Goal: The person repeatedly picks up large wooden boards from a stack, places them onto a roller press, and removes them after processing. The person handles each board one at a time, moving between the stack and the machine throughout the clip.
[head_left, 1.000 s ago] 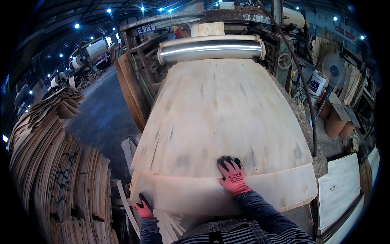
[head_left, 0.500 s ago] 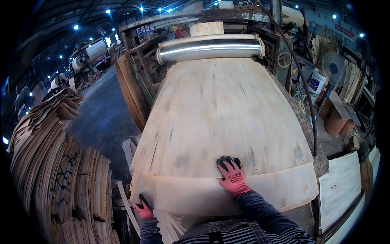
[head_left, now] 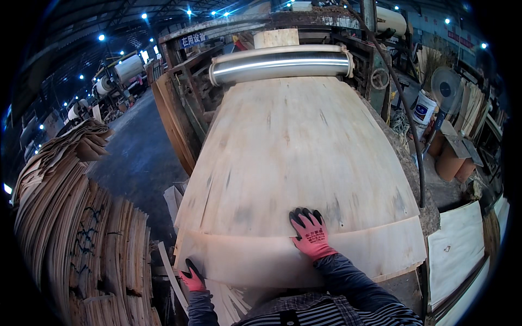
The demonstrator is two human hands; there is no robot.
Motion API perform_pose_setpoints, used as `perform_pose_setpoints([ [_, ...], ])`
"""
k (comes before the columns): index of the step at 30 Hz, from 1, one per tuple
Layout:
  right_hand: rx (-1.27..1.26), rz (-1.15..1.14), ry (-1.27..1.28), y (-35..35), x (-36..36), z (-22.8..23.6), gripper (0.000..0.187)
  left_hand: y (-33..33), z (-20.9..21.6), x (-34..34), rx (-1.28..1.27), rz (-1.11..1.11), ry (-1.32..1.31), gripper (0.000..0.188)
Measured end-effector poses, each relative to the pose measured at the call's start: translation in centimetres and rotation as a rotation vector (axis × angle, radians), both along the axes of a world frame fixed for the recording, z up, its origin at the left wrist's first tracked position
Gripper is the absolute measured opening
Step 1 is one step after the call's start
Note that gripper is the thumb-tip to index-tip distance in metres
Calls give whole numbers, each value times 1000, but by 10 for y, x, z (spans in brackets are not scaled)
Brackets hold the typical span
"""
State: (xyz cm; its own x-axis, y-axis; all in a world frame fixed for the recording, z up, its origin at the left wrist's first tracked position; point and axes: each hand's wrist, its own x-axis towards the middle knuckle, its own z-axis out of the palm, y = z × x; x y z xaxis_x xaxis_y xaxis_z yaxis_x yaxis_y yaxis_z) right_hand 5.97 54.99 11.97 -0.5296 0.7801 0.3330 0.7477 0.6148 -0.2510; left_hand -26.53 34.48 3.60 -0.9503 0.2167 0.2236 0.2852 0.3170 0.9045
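Observation:
A broad pale wood veneer sheet with dark streaks stretches from a shiny metal roller at the far end toward me. Overlapping its near edge is a second veneer sheet, closest to my body. My right hand, in a pink glove with black fingertips, lies flat with fingers spread across the seam between the two. At the near sheet's left corner, my left hand in a matching glove grips the edge; some of its fingers are hidden.
Tall stacks of veneer stand on the left beside the blue-grey floor. To the right are a slanting dark pole, a fan, a white bucket and a pale sheet. A handwheel sits near the roller.

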Motion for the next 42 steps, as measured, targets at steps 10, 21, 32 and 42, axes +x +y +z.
perform_pose_setpoints([
  [10,-19,-9,-5,-1,0,-2,55,-4,-18,-12,-20,16,91,48],
  [21,8,-14,-26,-1,-1,0,54,-3,-18,-12,-35,2,85,47],
  [32,101,-34,7,-1,-3,-4,53,0,-6,-6,-29,-33,67,50],
  [42,22,-32,-46,-5,-3,0,54,-6,-16,-14,-84,-56,110,54],
])
